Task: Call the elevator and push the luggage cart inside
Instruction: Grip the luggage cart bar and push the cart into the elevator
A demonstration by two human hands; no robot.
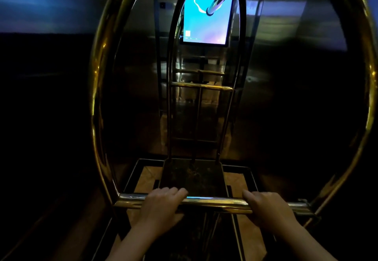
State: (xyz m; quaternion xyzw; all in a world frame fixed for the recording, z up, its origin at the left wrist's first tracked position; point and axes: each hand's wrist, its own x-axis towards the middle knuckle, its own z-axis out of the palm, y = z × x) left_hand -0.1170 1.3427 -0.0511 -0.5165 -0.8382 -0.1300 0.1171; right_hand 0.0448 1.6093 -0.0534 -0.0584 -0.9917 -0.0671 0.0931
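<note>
Elevator wall (286, 97) just beyond cart (96, 97)

No text, number or brand can be read; the bright blue-and-violet glowing wall screen (206, 15) carries only a small white square, too blurred to make out.

Both forearms were bare to the frame edge, and the left hand (161, 203) and right hand (270, 207) wore nothing.

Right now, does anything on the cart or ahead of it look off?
Nothing stands out. Both the left hand and right hand grip the brass push bar evenly, the cart deck is bare, and the lit screen ahead looks intact. The surroundings are too dark to judge.
</note>
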